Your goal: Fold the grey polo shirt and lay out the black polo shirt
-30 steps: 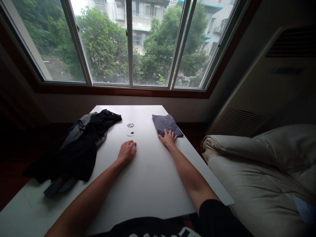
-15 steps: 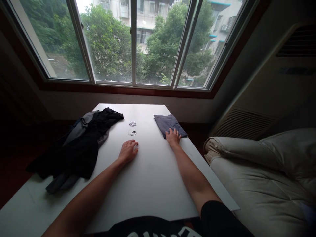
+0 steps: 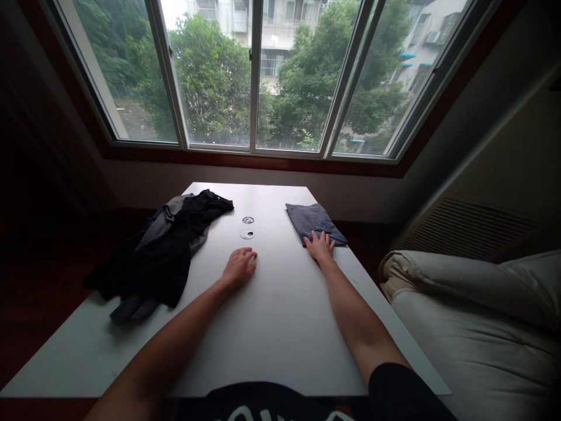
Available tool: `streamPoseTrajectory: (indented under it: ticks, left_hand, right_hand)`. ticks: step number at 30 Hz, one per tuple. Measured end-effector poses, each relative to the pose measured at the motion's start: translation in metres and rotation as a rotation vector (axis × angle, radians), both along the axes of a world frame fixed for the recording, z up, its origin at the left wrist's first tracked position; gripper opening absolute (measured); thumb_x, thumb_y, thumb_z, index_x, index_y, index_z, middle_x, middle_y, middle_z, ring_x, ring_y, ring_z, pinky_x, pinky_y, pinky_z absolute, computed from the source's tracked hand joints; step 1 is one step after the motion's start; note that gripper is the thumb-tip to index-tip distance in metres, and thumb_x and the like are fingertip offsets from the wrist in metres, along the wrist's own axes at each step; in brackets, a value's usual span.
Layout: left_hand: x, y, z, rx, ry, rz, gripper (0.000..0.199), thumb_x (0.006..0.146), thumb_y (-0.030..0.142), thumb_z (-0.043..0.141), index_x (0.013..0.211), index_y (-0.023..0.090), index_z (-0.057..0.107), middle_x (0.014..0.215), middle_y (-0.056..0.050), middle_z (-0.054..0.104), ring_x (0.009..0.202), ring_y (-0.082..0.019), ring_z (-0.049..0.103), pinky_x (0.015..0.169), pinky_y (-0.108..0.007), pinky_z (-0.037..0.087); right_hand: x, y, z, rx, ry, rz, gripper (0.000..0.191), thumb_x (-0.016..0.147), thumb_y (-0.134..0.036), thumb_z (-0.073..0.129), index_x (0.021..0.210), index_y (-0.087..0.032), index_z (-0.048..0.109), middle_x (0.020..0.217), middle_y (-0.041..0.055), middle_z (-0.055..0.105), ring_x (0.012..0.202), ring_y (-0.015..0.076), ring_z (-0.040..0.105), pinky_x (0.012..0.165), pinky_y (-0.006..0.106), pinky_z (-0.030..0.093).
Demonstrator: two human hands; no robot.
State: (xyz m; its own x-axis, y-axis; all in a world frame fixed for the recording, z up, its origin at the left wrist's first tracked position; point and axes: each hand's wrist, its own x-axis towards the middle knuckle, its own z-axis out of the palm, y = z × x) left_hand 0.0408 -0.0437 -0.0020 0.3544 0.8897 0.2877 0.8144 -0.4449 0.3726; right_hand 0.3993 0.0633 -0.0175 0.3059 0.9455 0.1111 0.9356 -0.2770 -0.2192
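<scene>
A folded grey garment (image 3: 312, 219) lies flat at the right edge of the white table (image 3: 272, 327). My right hand (image 3: 320, 245) rests on its near edge with the fingers spread, holding nothing. My left hand (image 3: 239, 266) lies on the bare tabletop, fingers loosely bent and apart, with nothing in it. Just beyond the left hand are two small round inserts, a nearer disc (image 3: 247, 234) and a farther disc (image 3: 248, 220). To the left, a loose heap of black and grey clothes (image 3: 162, 251) spreads along the table and over its left edge.
A pale padded sofa (image 3: 473, 316) stands close along the table's right side. Behind the table are a wall and a wide window (image 3: 254, 76) with trees outside. A vented cabinet-like unit (image 3: 468, 228) stands at the far right.
The camera view has turned slightly left, so everything appears shifted to the right. Both hands keep their places, the right on the folded garment and the left on the table.
</scene>
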Motion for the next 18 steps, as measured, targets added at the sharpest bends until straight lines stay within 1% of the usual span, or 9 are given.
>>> streamPoseTrajectory:
  ticks: [3,5,9,14,18]
  left_hand:
    - [0.0,0.002,-0.002,0.008,0.001,0.007,0.034,0.096,0.031,0.059,0.127,0.026,0.07,0.145,-0.01,0.06,0.136,-0.03,0.052,0.121,-0.049,0.037]
    - [0.0,0.003,-0.003,0.011,0.003,0.014,0.033,0.096,0.032,0.06,0.127,0.026,0.07,0.145,-0.01,0.06,0.136,-0.03,0.052,0.121,-0.048,0.036]
    - [0.0,0.004,-0.003,0.016,0.002,0.013,0.033,0.095,0.032,0.06,0.126,0.026,0.071,0.144,-0.01,0.06,0.136,-0.03,0.052,0.121,-0.049,0.036]
    - [0.0,0.003,-0.001,0.006,-0.007,0.008,0.033,0.096,0.031,0.059,0.127,0.027,0.07,0.144,-0.01,0.06,0.137,-0.03,0.052,0.121,-0.048,0.036]
    - [-0.001,0.002,-0.004,0.007,-0.026,0.002,0.033,0.095,0.031,0.06,0.126,0.027,0.071,0.145,-0.009,0.06,0.137,-0.03,0.052,0.121,-0.05,0.036]
  right_hand:
    - [-0.004,-0.002,-0.001,0.071,-0.021,0.032,0.062,0.105,-0.055,0.038,0.156,-0.022,0.049,0.167,0.0163,0.031,0.155,0.0331,0.023,0.123,0.056,0.016]
    - [-0.008,-0.003,-0.001,0.089,-0.034,0.068,0.059,0.105,-0.052,0.039,0.154,-0.023,0.051,0.167,0.0148,0.034,0.154,0.0309,0.025,0.124,0.053,0.017]
    - [-0.013,-0.002,-0.004,0.066,-0.058,0.1,0.057,0.104,-0.05,0.041,0.153,-0.024,0.052,0.165,0.0131,0.037,0.155,0.0316,0.023,0.124,0.053,0.017]
    - [-0.011,-0.001,-0.009,0.069,-0.074,0.103,0.057,0.104,-0.051,0.041,0.153,-0.025,0.052,0.165,0.0121,0.037,0.154,0.0323,0.023,0.123,0.054,0.018]
    - [-0.01,-0.002,-0.009,0.065,-0.078,0.107,0.057,0.104,-0.051,0.04,0.153,-0.025,0.052,0.165,0.0115,0.038,0.154,0.032,0.023,0.123,0.053,0.018]
